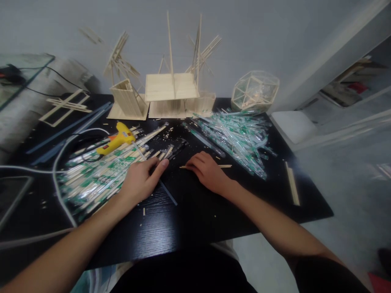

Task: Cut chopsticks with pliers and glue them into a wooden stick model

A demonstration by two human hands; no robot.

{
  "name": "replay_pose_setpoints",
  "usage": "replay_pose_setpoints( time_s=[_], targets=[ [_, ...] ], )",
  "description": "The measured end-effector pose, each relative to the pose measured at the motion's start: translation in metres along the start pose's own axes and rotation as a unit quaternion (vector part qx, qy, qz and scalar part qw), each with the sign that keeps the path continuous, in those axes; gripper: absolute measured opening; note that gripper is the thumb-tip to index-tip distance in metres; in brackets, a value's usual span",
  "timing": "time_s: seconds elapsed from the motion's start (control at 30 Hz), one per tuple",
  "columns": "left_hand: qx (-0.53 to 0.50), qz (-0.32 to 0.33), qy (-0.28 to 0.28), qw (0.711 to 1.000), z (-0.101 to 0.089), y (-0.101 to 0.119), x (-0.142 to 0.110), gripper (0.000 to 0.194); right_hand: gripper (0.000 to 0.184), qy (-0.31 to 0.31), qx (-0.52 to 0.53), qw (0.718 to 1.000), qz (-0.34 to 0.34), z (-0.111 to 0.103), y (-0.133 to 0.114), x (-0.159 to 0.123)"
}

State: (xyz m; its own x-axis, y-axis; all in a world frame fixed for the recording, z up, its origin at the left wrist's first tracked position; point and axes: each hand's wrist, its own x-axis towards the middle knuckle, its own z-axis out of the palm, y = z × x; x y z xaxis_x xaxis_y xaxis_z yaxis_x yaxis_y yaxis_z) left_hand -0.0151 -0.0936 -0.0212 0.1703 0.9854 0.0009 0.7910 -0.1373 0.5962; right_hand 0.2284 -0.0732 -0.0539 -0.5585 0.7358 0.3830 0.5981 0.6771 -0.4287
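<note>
My left hand (143,177) is closed, with thumb and index finger together, over a thin bluish-white strip (168,193). That strip slants out on both sides of the hand, towards the glue gun and down to the tabletop. My right hand (207,171) rests on the black table, fingers curled down over thin wooden sticks (225,166) that show at either side of it. Left of my left hand, a yellow glue gun (117,139) lies on a pile of wrapped wooden sticks (100,179).
Wooden stick models (171,87) stand along the wall. Crumpled green-and-clear wrappers (235,138) are heaped at the right, near a faceted frame (255,91). Loose sticks (292,183) lie by the right edge. A white cable (56,171) loops at the left.
</note>
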Motion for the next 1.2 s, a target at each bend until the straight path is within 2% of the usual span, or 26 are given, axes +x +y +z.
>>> replay_pose_setpoints(
  time_s=[0.13,0.2,0.27,0.37,0.47,0.57,0.67,0.77,1.0,1.2],
  targets=[
    [-0.008,-0.006,-0.004,1.0,0.0,0.0,0.001,0.052,0.018,0.132,-0.002,0.991,-0.021,-0.01,-0.012,-0.002],
    [-0.013,-0.004,-0.005,1.0,0.0,0.0,0.001,0.053,0.019,0.173,0.002,0.985,-0.024,-0.013,-0.016,-0.007],
    [-0.016,-0.001,-0.001,1.0,0.0,-0.001,0.001,0.054,0.023,0.168,0.017,0.985,-0.04,-0.014,-0.018,-0.011],
    [-0.02,-0.002,0.003,1.0,0.0,-0.002,0.001,0.055,0.028,0.12,0.06,0.988,-0.077,-0.012,-0.019,-0.013],
    [-0.024,-0.004,0.003,1.0,0.0,-0.003,0.001,0.055,0.024,0.089,0.12,0.985,-0.084,-0.011,-0.023,-0.01],
    [-0.025,-0.007,0.008,1.0,-0.001,-0.002,0.001,0.055,0.016,0.094,0.177,0.979,-0.032,-0.011,-0.027,-0.008],
    [-0.032,-0.006,0.011,0.999,-0.003,0.0,0.001,0.053,0.009,0.119,0.197,0.969,0.091,-0.009,-0.027,-0.008],
    [-0.033,0.008,0.029,0.999,-0.005,0.0,-0.001,0.05,0.022,0.139,0.198,0.957,0.162,-0.007,-0.024,-0.007],
    [-0.035,0.015,0.094,0.995,-0.011,-0.005,-0.003,0.045,0.021,0.161,0.211,0.951,0.156,-0.005,-0.021,-0.003],
    [0.013,0.032,0.133,0.99,-0.013,-0.008,-0.005,0.042,0.023,0.167,0.213,0.949,0.161,-0.003,-0.018,-0.002]
  ],
)
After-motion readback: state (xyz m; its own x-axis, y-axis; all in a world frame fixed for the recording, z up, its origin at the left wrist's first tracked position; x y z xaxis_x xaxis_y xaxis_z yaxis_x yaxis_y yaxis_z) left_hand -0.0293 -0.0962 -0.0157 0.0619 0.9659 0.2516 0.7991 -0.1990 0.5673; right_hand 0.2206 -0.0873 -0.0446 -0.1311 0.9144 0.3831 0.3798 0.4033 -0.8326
